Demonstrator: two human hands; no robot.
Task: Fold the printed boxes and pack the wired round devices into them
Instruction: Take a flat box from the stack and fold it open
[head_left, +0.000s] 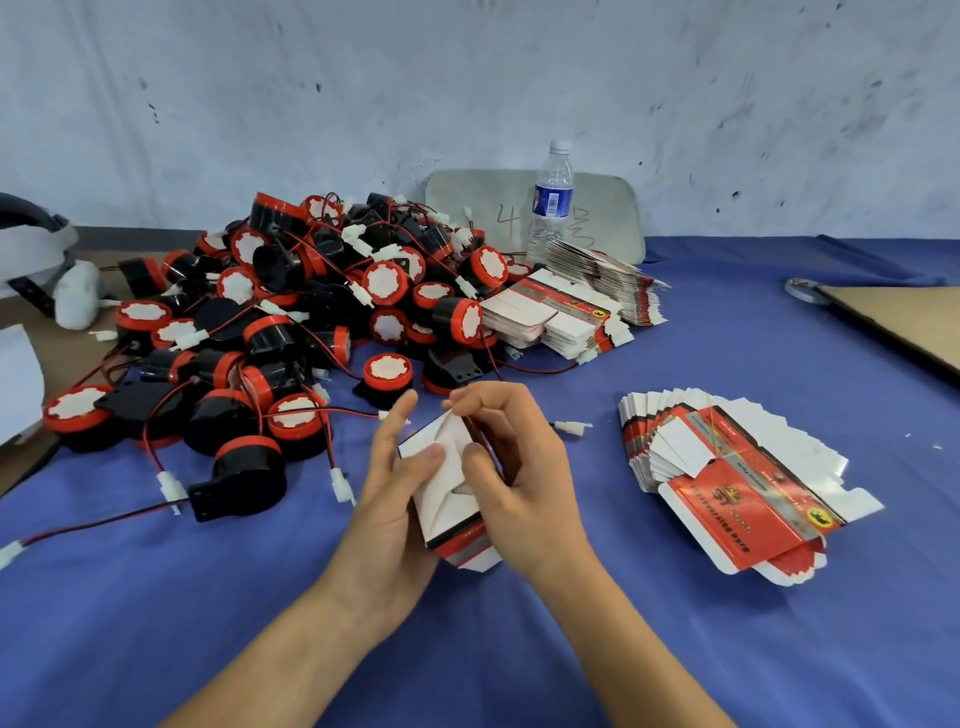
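Both hands hold one red-and-white printed box (451, 499) above the blue cloth, near the middle. My left hand (387, 499) grips its left side with the thumb on a white end flap. My right hand (514, 467) wraps the right side, thumb pressing the flaps; a thin red wire shows at its fingertips. A big pile of black-and-red wired round devices (291, 322) lies to the upper left. One stack of flat printed boxes (727, 483) sits fanned out at the right, and further flat boxes (571, 306) lie behind, beside the pile.
A clear water bottle (551, 200) stands at the back before a grey board (597, 208) leaning on the wall. A brown cardboard sheet (904, 322) lies far right. White headgear (36, 260) rests far left. Loose white connectors (571, 427) lie on the blue cloth (779, 649).
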